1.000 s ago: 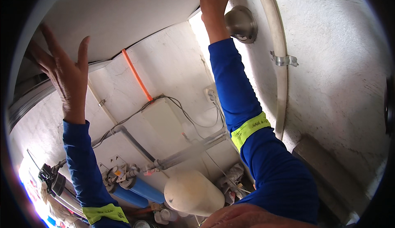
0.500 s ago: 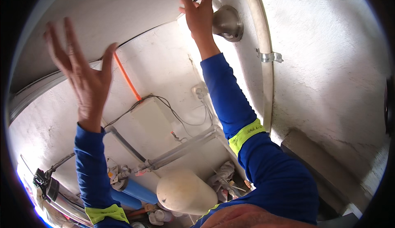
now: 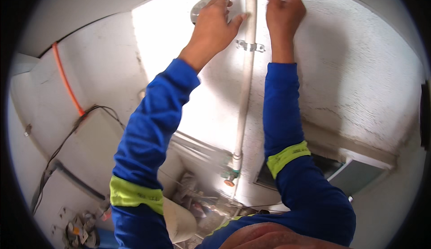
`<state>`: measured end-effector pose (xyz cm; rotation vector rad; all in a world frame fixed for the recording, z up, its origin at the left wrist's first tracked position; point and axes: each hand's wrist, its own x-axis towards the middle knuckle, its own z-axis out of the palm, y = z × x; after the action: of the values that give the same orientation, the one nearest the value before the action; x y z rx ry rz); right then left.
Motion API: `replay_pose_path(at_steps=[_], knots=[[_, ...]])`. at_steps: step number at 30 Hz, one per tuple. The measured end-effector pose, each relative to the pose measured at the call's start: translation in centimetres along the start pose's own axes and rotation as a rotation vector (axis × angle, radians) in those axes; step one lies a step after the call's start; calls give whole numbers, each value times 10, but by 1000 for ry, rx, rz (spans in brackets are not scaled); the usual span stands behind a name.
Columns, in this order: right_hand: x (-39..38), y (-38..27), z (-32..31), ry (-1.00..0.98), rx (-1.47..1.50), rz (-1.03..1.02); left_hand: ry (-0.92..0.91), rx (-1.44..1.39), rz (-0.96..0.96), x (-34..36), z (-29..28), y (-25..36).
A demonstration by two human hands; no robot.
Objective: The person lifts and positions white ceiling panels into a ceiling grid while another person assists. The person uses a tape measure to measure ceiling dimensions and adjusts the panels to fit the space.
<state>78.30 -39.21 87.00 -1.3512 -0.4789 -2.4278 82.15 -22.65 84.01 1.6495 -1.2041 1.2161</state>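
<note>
My left hand (image 3: 214, 24) is raised at the white wall (image 3: 170, 46) in front of the steel dome fitting (image 3: 197, 7), partly hiding it. Its fingers are loosely bent and apart, and its thumb reaches toward the vertical pale pipe (image 3: 244, 87). My right hand (image 3: 285, 11) is just right of that pipe at the upper edge, its fingers curled and blurred; whatever they hold, if anything, I cannot make out. A metal clamp (image 3: 250, 46) fixes the pipe to the wall below both hands. The upper panel (image 3: 67, 11) spans the top left, apart from my left hand.
An orange conduit (image 3: 66, 78) runs to a pale box (image 3: 96, 141) with loose cables. Blue filter housings (image 3: 105, 241), a cream tank (image 3: 179, 224), a small valve (image 3: 230, 180) and cluttered bags (image 3: 193, 188) sit low. An open vent frame (image 3: 359, 172) is at lower right.
My view has turned right. My left hand has left the upper panel and moved to the fitting by the pipe. My right hand has shifted to the pipe's right, fingers more curled.
</note>
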Motion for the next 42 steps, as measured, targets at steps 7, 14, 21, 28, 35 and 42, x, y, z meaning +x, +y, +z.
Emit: replay_pose_path(at_steps=[7, 14, 21, 28, 35, 42], knots=[[18, 27, -27, -605, -358, -477, 241, -360, -190, 16, 82, -8], [53, 50, -54, -673, -148, -460, 334, -454, -103, 25, 95, -16], [43, 48, -50, -673, -135, -296, 399, -349, 107, 28, 72, -17], [45, 55, -55, -735, -155, -242, 383, -1950, -265, 86, 30, -42], [41, 53, -53, -679, -78, -265, 350, -1893, -277, 95, 21, -48], [44, 52, -57, -724, -166, -335, 440, -1845, -290, 101, 23, -57]])
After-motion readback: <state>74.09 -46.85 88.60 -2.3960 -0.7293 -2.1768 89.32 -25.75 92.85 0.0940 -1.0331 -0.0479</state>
